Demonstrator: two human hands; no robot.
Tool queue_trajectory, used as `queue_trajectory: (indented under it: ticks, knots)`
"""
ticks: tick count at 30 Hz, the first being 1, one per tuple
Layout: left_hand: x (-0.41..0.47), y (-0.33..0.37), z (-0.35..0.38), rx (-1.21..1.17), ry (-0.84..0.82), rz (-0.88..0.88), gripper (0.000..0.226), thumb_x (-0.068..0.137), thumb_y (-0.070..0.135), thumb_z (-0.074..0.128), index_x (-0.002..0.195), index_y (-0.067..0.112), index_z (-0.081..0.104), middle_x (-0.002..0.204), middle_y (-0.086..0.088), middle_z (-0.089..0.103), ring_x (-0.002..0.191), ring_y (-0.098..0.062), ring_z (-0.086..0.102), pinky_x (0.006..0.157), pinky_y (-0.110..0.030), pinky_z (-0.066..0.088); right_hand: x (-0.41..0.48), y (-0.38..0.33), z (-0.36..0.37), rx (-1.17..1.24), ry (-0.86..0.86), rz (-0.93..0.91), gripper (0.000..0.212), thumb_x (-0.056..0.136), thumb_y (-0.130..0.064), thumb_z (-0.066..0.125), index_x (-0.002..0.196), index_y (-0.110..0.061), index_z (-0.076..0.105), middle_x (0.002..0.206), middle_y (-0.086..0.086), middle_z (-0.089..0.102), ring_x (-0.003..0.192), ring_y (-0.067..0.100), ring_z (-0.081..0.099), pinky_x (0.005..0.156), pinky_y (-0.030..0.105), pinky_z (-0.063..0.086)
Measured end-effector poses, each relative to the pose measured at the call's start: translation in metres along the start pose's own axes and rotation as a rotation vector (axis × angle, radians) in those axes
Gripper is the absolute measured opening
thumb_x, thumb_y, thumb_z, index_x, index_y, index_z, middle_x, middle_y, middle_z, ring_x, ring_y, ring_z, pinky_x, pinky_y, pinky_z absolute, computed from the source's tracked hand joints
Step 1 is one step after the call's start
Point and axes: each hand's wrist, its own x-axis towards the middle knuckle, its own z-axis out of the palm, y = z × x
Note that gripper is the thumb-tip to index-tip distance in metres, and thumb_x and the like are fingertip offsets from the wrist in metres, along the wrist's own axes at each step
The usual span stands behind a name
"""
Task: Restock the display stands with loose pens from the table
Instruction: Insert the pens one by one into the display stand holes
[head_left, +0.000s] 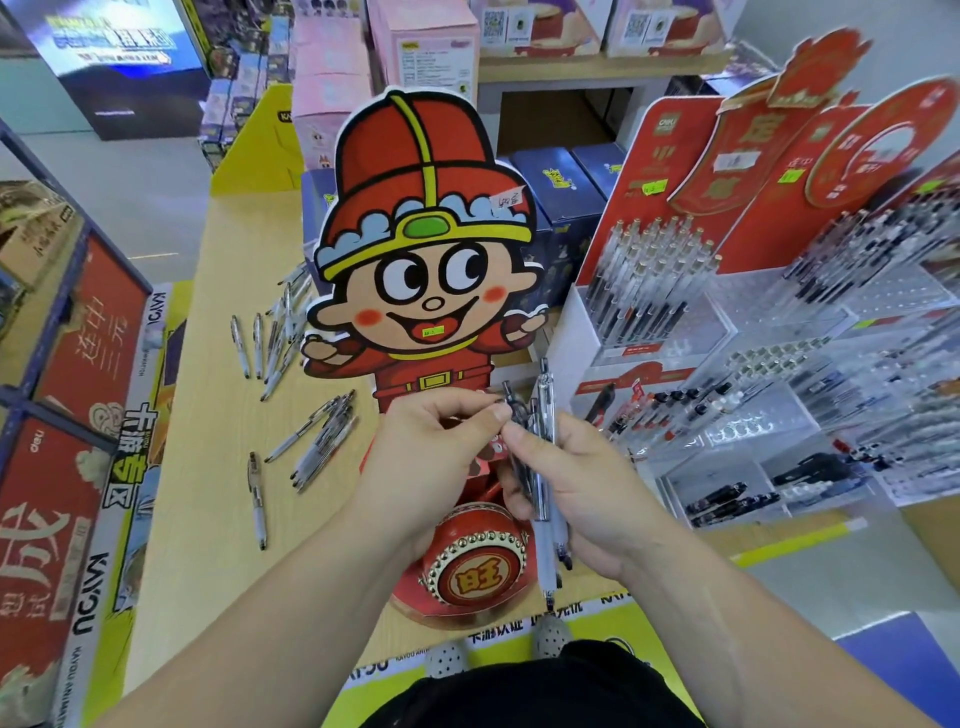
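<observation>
Hands meet low in the middle of the view, in front of a cardboard cartoon figure (426, 270); the right hand (582, 488) is curled round a bundle of pens (543, 540), which stands nearly upright, clips at the top and tips pointing down past the heel of the palm; the left hand (431, 447) pinches the top of one dark pen (511, 404) in that bundle between thumb and forefinger, its other fingers folded under. A red drum (470, 566) sits at the figure's foot, directly below both hands.

Loose pens (324, 436) lie in a slanted cluster on the pale wooden table (218, 415), left of the hands and apart from them; a farther cluster (275, 343) lies beside the figure's left edge; a single pen (257, 499) lies alone nearer the table's front.

To the right stands a red-backed display stand (649, 291) with rows of upright pens; beside it, clear acrylic stands (779, 431) step down in tiers, some sockets filled and some bare.
</observation>
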Motion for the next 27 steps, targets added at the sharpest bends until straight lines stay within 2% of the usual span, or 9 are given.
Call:
queue_trajectory:
  ticks: [3,5,8,12,16,18,21,24,27]
  knots:
    - [0.002,-0.006,0.004,0.029,0.040,-0.020,0.011,0.090,0.018,0.076,0.080,0.021,0.080,0.077,0.007,0.073,0.066,-0.006,0.061,0.063,-0.027,0.050,-0.001,0.001,-0.003,-0.002,0.037,0.031,0.016,0.102,-0.022,0.058,0.107,-0.008,0.066,0.074,0.008,0.058,0.061,0.017,0.057,0.052,0.027,0.050]
    - [0.003,-0.006,0.008,-0.011,0.033,-0.030,0.012,0.092,0.017,0.073,0.081,0.018,0.079,0.069,0.006,0.069,0.062,-0.007,0.057,0.062,-0.028,0.048,-0.001,-0.002,-0.009,0.023,0.044,0.047,0.016,0.103,-0.020,0.057,0.104,-0.009,0.069,0.074,0.008,0.063,0.063,0.020,0.060,0.055,0.028,0.055]
    - [0.003,-0.005,0.015,-0.056,0.040,-0.006,0.013,0.096,0.012,0.066,0.086,0.010,0.074,0.064,0.002,0.064,0.059,-0.009,0.057,0.058,-0.024,0.048,0.000,-0.008,-0.021,0.009,0.036,0.064,0.019,0.104,-0.018,0.056,0.111,-0.006,0.069,0.079,0.011,0.067,0.069,0.025,0.064,0.060,0.034,0.059]
    - [0.004,-0.004,0.024,-0.078,0.035,0.018,0.011,0.098,0.012,0.064,0.091,0.009,0.071,0.070,-0.007,0.068,0.064,-0.016,0.063,0.062,-0.030,0.052,0.005,-0.013,-0.030,-0.144,0.009,0.055,0.019,0.106,-0.021,0.054,0.112,-0.007,0.066,0.089,0.011,0.066,0.067,0.020,0.060,0.052,0.029,0.051]
    - [0.006,0.001,0.026,-0.018,0.023,0.082,0.005,0.090,0.006,0.073,0.093,0.010,0.075,0.078,-0.011,0.072,0.066,-0.014,0.066,0.063,-0.023,0.054,0.012,-0.017,-0.038,-0.176,-0.021,0.012,0.019,0.106,-0.021,0.053,0.115,-0.011,0.066,0.080,0.003,0.065,0.061,0.017,0.056,0.049,0.028,0.046]
    - [0.007,0.003,0.026,0.028,0.045,0.109,0.007,0.089,0.006,0.075,0.093,0.012,0.076,0.081,-0.009,0.074,0.069,-0.012,0.066,0.065,-0.023,0.055,0.015,-0.017,-0.040,-0.180,-0.028,0.012,0.019,0.106,-0.021,0.054,0.116,-0.014,0.067,0.075,-0.004,0.068,0.063,0.017,0.061,0.053,0.029,0.052]
    - [0.010,0.010,0.020,0.020,0.112,0.146,0.008,0.089,0.008,0.075,0.092,0.015,0.076,0.082,-0.004,0.074,0.073,-0.012,0.066,0.069,-0.024,0.057,0.020,-0.017,-0.044,-0.126,-0.040,0.040,0.018,0.106,-0.020,0.053,0.114,-0.013,0.067,0.073,-0.004,0.069,0.066,0.017,0.066,0.064,0.037,0.063]
    - [0.013,0.014,0.004,0.027,0.198,0.187,0.007,0.089,0.009,0.075,0.092,0.015,0.076,0.085,-0.010,0.074,0.075,-0.020,0.067,0.073,-0.030,0.060,0.023,-0.014,-0.059,-0.139,-0.021,0.065,0.016,0.106,-0.017,0.052,0.108,-0.008,0.065,0.061,-0.013,0.063,0.064,0.012,0.065,0.071,0.042,0.065]
    - [0.015,0.011,-0.011,0.133,0.249,0.219,0.008,0.089,0.010,0.075,0.094,0.017,0.076,0.084,-0.005,0.075,0.078,-0.022,0.069,0.075,-0.033,0.059,0.025,-0.011,-0.078,-0.158,0.021,0.095,0.019,0.105,-0.019,0.054,0.110,-0.006,0.066,0.063,-0.003,0.062,0.067,0.018,0.065,0.072,0.043,0.063]
